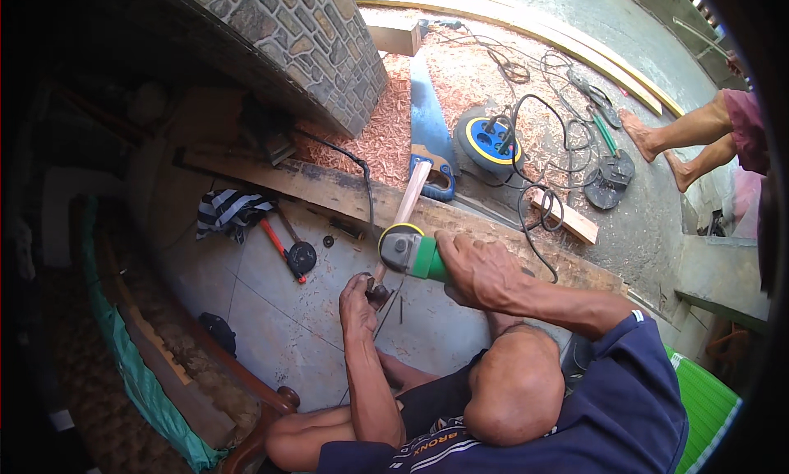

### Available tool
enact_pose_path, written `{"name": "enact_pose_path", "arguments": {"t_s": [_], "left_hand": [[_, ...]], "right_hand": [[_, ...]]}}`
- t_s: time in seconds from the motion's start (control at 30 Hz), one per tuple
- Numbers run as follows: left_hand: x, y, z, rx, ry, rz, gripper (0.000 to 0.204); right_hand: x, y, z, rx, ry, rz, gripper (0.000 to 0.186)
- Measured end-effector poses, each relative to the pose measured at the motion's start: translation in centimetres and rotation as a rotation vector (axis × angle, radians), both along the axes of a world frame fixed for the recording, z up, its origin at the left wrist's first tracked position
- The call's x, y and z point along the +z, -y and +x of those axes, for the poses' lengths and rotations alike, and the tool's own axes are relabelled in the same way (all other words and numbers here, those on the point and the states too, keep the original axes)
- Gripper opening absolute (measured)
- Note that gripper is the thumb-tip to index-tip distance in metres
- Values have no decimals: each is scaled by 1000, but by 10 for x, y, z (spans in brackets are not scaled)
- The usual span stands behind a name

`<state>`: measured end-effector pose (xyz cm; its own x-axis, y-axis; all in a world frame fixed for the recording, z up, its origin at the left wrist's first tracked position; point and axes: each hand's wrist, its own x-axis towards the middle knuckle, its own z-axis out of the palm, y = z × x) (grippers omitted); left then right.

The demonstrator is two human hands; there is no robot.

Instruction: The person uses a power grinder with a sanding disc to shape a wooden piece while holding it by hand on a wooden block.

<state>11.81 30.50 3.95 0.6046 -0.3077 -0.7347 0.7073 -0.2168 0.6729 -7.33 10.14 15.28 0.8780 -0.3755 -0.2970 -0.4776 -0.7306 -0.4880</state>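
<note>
Fingers of the right hand point(485, 269) wrap the green body of an angle grinder point(429, 260), clamped firmly on it, while those of the left hand point(357, 308) close around the near end of a slim wooden strip point(406, 203), partly hiding it. The strip slants away from the worker, crossing above a long, worn plank point(325, 188), its far end overlapping the handle of a blue-bladed handsaw point(427, 112) in this view. The grinder's round head sits over the strip's nearer part; whether its disc touches the wood cannot be told. Just beyond the plank, near the saw, stands a blue and yellow cable reel point(485, 137), with a short wooden block point(567, 215) to its right and curly shavings point(394, 92) around a stone-patterned pillar point(308, 51). On the tiles to the left lie a black-and-white striped cloth point(232, 213), a red-handled tool point(272, 239) and a dark tape measure point(302, 258). At the right, a second person's bare feet point(645, 137) rest on the concrete, near loops of black cord point(520, 117).
</note>
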Motion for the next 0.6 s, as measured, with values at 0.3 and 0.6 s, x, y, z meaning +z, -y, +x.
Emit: {"name": "enact_pose_path", "arguments": {"t_s": [0.3, 0.6], "left_hand": [[-3, 0, 5, 35, -117, -32, 12], [-4, -1, 9, 129, -201, 25, 13]], "right_hand": [[-11, 65, 4, -208, -48, -90, 80], [-11, 18, 2, 8, -9, 19, 87]]}}
